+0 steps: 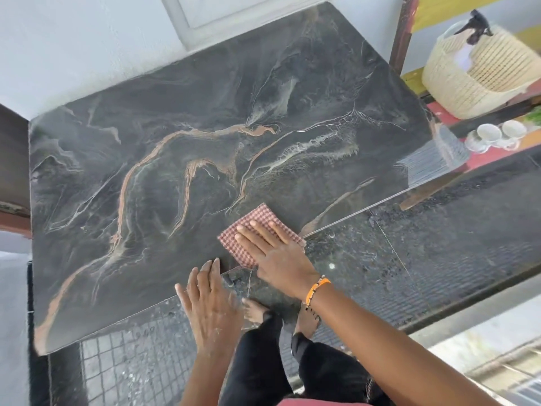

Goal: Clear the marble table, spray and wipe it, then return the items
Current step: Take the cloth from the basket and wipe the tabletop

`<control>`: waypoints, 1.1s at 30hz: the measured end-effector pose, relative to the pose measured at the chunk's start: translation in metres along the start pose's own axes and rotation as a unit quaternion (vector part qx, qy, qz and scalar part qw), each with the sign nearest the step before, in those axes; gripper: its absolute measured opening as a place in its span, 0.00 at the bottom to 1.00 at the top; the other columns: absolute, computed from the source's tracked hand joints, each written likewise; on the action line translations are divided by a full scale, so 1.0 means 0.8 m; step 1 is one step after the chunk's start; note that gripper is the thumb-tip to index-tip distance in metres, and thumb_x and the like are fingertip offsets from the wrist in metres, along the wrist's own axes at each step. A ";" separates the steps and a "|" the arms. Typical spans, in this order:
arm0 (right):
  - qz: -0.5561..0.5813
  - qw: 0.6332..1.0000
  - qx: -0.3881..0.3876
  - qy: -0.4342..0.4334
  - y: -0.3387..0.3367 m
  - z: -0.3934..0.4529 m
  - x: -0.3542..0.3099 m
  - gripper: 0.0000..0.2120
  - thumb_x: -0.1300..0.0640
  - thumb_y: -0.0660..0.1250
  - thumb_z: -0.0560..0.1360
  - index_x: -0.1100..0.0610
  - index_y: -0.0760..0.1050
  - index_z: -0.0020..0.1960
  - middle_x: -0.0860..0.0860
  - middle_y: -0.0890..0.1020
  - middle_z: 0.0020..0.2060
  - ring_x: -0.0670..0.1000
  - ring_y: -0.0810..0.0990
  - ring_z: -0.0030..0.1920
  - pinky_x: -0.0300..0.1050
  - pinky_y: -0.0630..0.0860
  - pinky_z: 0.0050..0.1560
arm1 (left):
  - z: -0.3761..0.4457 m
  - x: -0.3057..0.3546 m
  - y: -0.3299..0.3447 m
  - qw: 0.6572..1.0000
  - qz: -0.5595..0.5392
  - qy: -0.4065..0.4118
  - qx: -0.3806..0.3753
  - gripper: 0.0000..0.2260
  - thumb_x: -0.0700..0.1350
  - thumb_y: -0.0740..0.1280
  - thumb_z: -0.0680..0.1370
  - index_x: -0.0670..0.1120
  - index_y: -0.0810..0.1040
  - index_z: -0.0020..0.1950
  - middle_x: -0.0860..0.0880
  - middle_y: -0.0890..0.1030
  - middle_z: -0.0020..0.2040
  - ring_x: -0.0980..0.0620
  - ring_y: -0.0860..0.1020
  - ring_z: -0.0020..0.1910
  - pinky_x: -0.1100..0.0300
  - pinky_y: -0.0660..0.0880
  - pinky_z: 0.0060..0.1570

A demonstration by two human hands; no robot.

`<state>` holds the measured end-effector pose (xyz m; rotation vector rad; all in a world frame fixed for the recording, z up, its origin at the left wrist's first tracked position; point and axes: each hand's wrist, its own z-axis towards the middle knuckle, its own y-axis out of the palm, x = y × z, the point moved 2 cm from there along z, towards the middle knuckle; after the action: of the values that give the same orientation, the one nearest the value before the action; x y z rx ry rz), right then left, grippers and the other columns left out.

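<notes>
At the near edge of the tabletop (181,159) your flat right hand (272,253) presses the cloth (257,230), left hand (210,303) open alongside, so you're mid-wipe; sweep outward next.

Cloth (257,230) partly under right hand (275,256)

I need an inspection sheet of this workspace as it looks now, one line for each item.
Surface: marble table, dark with orange veins, bare apart from the cloth.
Job's things: checked cloth flat near the table's front edge; spray bottle in the woven basket.
Clutter: two white cups on the side shelf.
Grippers: right hand presses flat on the cloth; left hand open at the table's edge.
Cables: nothing seen.
Surroundings: white wall, dark tiled floor.
</notes>
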<state>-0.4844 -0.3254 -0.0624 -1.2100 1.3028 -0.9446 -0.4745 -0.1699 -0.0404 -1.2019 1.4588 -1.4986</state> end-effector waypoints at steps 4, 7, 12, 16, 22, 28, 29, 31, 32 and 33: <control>-0.024 0.998 0.022 0.059 -0.004 -0.039 0.078 0.39 0.52 0.63 0.75 0.52 0.41 0.76 0.49 0.46 0.76 0.55 0.43 0.76 0.54 0.35 0.75 | 0.004 0.018 0.002 0.999 -0.014 0.031 0.011 0.33 0.39 0.73 0.66 0.43 0.65 0.69 0.44 0.73 0.65 0.41 0.64 0.69 0.37 0.54 0.69; -0.043 0.988 0.037 0.143 -0.015 -0.074 0.144 0.41 0.57 0.69 0.69 0.54 0.51 0.76 0.50 0.55 0.75 0.54 0.52 0.75 0.50 0.39 0.73 | 0.010 0.040 0.007 0.996 -0.026 0.083 0.011 0.33 0.40 0.72 0.67 0.44 0.64 0.70 0.46 0.72 0.65 0.42 0.63 0.70 0.38 0.53 0.70; 0.015 0.958 0.029 0.286 -0.047 -0.125 0.258 0.36 0.61 0.59 0.77 0.51 0.40 0.75 0.47 0.46 0.76 0.47 0.42 0.75 0.48 0.38 0.75 | 0.018 0.079 0.014 0.989 -0.028 0.142 0.006 0.34 0.44 0.73 0.67 0.45 0.64 0.70 0.49 0.73 0.65 0.43 0.64 0.70 0.40 0.52 0.70; 0.099 0.935 0.041 0.339 -0.058 -0.141 0.318 0.32 0.65 0.59 0.76 0.56 0.50 0.76 0.53 0.53 0.77 0.53 0.49 0.77 0.54 0.47 0.76 | 0.022 0.093 0.019 0.986 -0.027 0.166 0.009 0.34 0.44 0.74 0.66 0.45 0.65 0.69 0.49 0.75 0.63 0.43 0.65 0.68 0.39 0.55 0.68; 0.160 0.941 0.049 0.295 -0.061 -0.102 0.239 0.29 0.62 0.56 0.78 0.55 0.52 0.76 0.51 0.53 0.77 0.54 0.47 0.77 0.55 0.48 0.76 | 0.025 0.096 0.020 0.988 -0.043 0.148 0.001 0.37 0.43 0.76 0.65 0.45 0.64 0.71 0.48 0.73 0.65 0.43 0.66 0.68 0.38 0.56 0.69; 0.145 0.978 -0.006 0.148 -0.040 -0.004 0.073 0.29 0.47 0.51 0.80 0.49 0.43 0.76 0.45 0.42 0.76 0.51 0.38 0.76 0.53 0.34 0.74 | 0.049 0.095 0.015 0.994 -0.027 0.103 -0.002 0.47 0.49 0.78 0.61 0.44 0.58 0.73 0.45 0.70 0.67 0.42 0.63 0.70 0.37 0.53 0.69; 0.132 0.981 0.000 0.140 -0.038 0.005 0.067 0.29 0.46 0.52 0.80 0.49 0.45 0.77 0.45 0.45 0.76 0.51 0.40 0.76 0.53 0.35 0.74 | 0.052 0.097 0.016 0.994 -0.021 0.104 -0.002 0.48 0.50 0.78 0.60 0.43 0.57 0.73 0.44 0.70 0.67 0.42 0.63 0.70 0.36 0.54 0.68; 0.101 0.988 0.011 0.120 -0.037 0.011 0.075 0.28 0.47 0.53 0.79 0.48 0.50 0.76 0.45 0.51 0.77 0.50 0.45 0.77 0.53 0.39 0.75 | 0.056 0.099 0.017 0.994 -0.010 0.108 -0.003 0.50 0.52 0.79 0.58 0.43 0.56 0.73 0.43 0.71 0.66 0.40 0.65 0.69 0.35 0.55 0.67; 0.094 0.989 0.014 0.113 -0.035 0.009 0.088 0.26 0.47 0.52 0.79 0.47 0.51 0.76 0.44 0.52 0.77 0.50 0.47 0.77 0.52 0.40 0.75 | 0.059 0.104 0.017 0.993 -0.003 0.114 -0.005 0.51 0.53 0.79 0.57 0.43 0.56 0.73 0.43 0.72 0.66 0.39 0.66 0.69 0.35 0.55 0.67; 0.092 0.989 0.021 0.110 -0.036 0.006 0.103 0.26 0.47 0.50 0.79 0.47 0.52 0.76 0.44 0.53 0.76 0.49 0.47 0.77 0.52 0.40 0.75 | 0.062 0.108 0.017 0.993 0.004 0.121 -0.006 0.52 0.55 0.79 0.57 0.42 0.57 0.73 0.42 0.72 0.65 0.39 0.68 0.68 0.35 0.55 0.66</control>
<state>-0.4683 -0.4101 -0.0500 -0.9543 1.5335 -0.9850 -0.4562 -0.2687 -0.0452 -1.0478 1.6302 -1.6766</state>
